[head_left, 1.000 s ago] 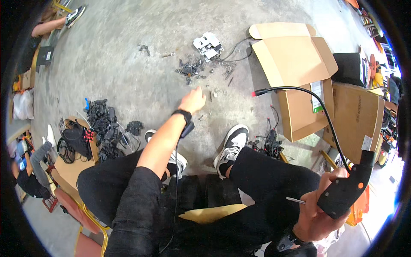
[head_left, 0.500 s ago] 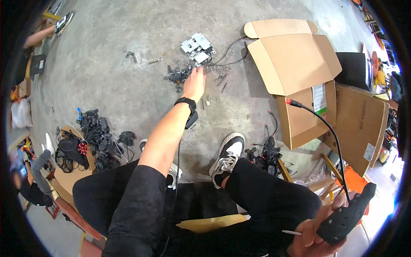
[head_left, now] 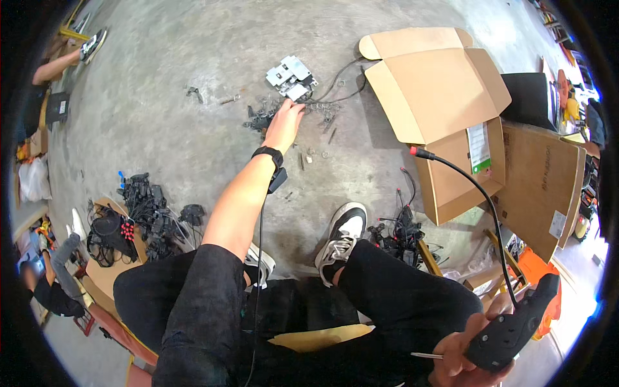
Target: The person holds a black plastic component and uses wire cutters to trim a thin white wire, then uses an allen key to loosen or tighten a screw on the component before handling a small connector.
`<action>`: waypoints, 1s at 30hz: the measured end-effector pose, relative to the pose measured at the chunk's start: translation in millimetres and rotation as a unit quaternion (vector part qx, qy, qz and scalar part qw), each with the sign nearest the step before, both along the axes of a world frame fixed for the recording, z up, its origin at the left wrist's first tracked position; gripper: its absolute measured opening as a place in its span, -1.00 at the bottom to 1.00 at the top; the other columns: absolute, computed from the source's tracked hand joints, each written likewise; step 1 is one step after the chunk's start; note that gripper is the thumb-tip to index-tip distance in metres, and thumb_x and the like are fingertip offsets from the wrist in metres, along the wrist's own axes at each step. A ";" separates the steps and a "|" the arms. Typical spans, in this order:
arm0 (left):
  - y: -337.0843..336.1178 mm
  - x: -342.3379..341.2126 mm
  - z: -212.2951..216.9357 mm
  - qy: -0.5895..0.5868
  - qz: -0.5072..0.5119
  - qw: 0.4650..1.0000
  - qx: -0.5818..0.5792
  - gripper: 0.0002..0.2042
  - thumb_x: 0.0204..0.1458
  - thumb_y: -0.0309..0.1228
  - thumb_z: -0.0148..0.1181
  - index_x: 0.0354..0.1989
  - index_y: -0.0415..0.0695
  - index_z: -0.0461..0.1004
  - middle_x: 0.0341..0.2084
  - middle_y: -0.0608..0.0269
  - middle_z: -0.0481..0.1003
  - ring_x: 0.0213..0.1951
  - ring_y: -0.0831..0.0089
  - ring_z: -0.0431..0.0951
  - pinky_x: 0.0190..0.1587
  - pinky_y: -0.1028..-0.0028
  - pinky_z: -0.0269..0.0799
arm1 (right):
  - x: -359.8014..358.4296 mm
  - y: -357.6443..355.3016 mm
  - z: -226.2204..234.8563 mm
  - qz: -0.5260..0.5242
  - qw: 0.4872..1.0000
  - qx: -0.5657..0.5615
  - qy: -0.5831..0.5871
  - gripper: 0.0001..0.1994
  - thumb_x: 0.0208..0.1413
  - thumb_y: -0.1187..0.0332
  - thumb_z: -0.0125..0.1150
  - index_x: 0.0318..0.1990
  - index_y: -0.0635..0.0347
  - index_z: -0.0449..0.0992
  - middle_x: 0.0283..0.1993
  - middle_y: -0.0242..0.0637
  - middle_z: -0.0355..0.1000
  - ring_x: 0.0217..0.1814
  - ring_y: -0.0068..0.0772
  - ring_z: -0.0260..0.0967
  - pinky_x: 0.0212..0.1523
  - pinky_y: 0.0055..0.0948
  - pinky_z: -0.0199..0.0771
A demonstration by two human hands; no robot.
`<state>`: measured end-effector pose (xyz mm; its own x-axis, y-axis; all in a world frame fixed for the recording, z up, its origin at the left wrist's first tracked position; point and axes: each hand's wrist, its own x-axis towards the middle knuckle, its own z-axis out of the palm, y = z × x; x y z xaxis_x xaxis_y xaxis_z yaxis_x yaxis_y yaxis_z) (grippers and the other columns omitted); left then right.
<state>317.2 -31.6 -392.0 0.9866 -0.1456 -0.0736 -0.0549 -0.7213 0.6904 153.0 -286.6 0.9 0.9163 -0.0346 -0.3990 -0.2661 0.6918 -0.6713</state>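
Note:
My left hand [head_left: 284, 125] reaches down to the floor, at a heap of small black parts [head_left: 259, 118] and loose metal bits [head_left: 324, 110]. Its fingers are drawn together and bent, and whatever is between the tips is hidden. Just beyond them lies a grey-silver box-like part [head_left: 291, 72] with a black cable. At the lower right my right hand [head_left: 463, 343] is closed round a black plastic housing [head_left: 509, 332] with holes in it. A black cable [head_left: 485, 195] with a red-tipped connector rises from the housing. A thin metal shaft [head_left: 426, 355] pokes out from the same hand.
An open cardboard box [head_left: 433, 97] stands at right, beside another brown carton [head_left: 540, 187]. Black cabled parts [head_left: 401, 235] lie by my right shoe [head_left: 345, 233]. More black parts [head_left: 149, 206] are heaped at left. Another person's leg [head_left: 59, 67] shows at far left.
The whole view has shifted slightly. My left hand stays at the heap, its fingers moved a little. My right hand still holds the housing, and its cable end sits further left.

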 end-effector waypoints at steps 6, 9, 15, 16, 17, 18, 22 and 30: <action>23.9 -7.0 3.5 -0.040 0.016 0.999 -0.013 -0.85 -0.01 -0.45 0.10 -0.28 -0.24 0.45 -0.35 0.10 0.40 -0.31 0.20 0.47 -0.26 0.40 0.37 | 2.2 -24.7 -7.3 0.114 0.992 0.046 0.038 -0.46 -0.20 0.27 0.30 -0.06 0.25 0.23 -0.34 -0.23 0.26 -0.56 -0.51 0.11 -0.69 -0.66 0.17; 16.2 -3.7 31.5 0.022 0.042 0.994 -0.103 -0.85 -0.03 -0.45 0.13 -0.29 -0.22 0.47 -0.38 0.17 0.42 -0.36 0.37 0.48 -0.31 0.50 0.37 | 10.2 18.3 1.7 -0.008 0.985 -0.175 0.009 -0.37 -0.24 0.28 0.29 0.00 0.29 0.12 -0.34 -0.24 0.17 -0.47 -0.51 0.12 -0.71 -0.72 0.25; 9.2 -5.5 136.3 -0.024 -0.001 0.985 -0.172 -0.88 -0.04 -0.49 0.14 -0.32 -0.22 0.48 -0.43 0.29 0.44 -0.41 0.52 0.43 -0.36 0.57 0.32 | 6.3 28.6 23.3 0.029 0.976 -0.205 0.063 -0.61 -0.21 0.16 0.17 -0.31 0.23 0.24 -0.32 -0.08 0.31 -0.47 -0.54 0.21 -0.52 -0.59 0.20; 10.9 -9.5 157.6 0.006 0.006 0.967 -0.255 -0.88 -0.03 -0.52 0.13 -0.32 -0.26 0.47 -0.42 0.29 0.45 -0.38 0.54 0.46 -0.32 0.58 0.36 | 7.8 34.4 22.4 -0.004 0.977 -0.209 0.038 -0.61 -0.23 0.20 0.21 -0.30 0.22 0.23 -0.34 -0.11 0.33 -0.52 -0.61 0.15 -0.56 -0.68 0.13; 13.0 -15.4 179.3 0.037 0.010 0.941 -0.336 -0.88 -0.02 -0.54 0.12 -0.31 -0.30 0.47 -0.41 0.29 0.46 -0.35 0.55 0.48 -0.29 0.58 0.40 | 6.4 35.0 32.3 0.027 0.989 -0.130 0.060 -0.72 -0.14 0.31 0.14 -0.32 0.21 0.22 -0.37 -0.15 0.35 -0.58 -0.70 0.10 -0.63 -0.73 0.03; 16.0 -25.0 206.1 0.046 0.013 0.934 -0.354 -0.88 0.00 -0.57 0.10 -0.30 -0.33 0.45 -0.36 0.24 0.48 -0.33 0.52 0.49 -0.26 0.55 0.43 | 5.8 38.7 34.3 0.039 0.993 -0.100 0.042 -0.78 -0.10 0.38 0.09 -0.30 0.22 0.24 -0.39 -0.17 0.36 -0.62 -0.72 0.07 -0.65 -0.73 -0.02; 18.7 -74.0 315.5 0.095 -0.005 0.902 -0.422 -0.84 0.01 -0.57 0.08 -0.23 -0.32 0.44 -0.29 0.08 0.49 -0.32 0.45 0.51 -0.22 0.49 0.46 | 2.4 54.6 29.0 0.062 0.993 -0.103 -0.003 -0.83 -0.02 0.47 0.07 -0.24 0.27 0.38 -0.43 -0.29 0.39 -0.66 -0.79 0.03 -0.69 -0.73 -0.12; 33.3 -216.5 445.8 0.084 -0.012 0.808 -0.583 -0.84 0.04 -0.52 0.06 -0.22 -0.31 0.44 -0.32 0.06 0.48 -0.34 0.38 0.50 -0.27 0.46 0.43 | -39.7 106.5 51.1 0.171 0.937 -0.251 -0.172 -0.84 -0.04 0.36 0.21 -0.30 0.21 0.52 -0.49 -0.51 0.41 -0.51 -0.79 0.20 -0.52 -0.72 0.14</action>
<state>100.7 1.7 53.8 0.9727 -0.2318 -0.0043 0.1050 0.4241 0.8995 113.3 -180.1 52.0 0.9795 0.1799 -0.0907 -0.1232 0.1788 -0.9761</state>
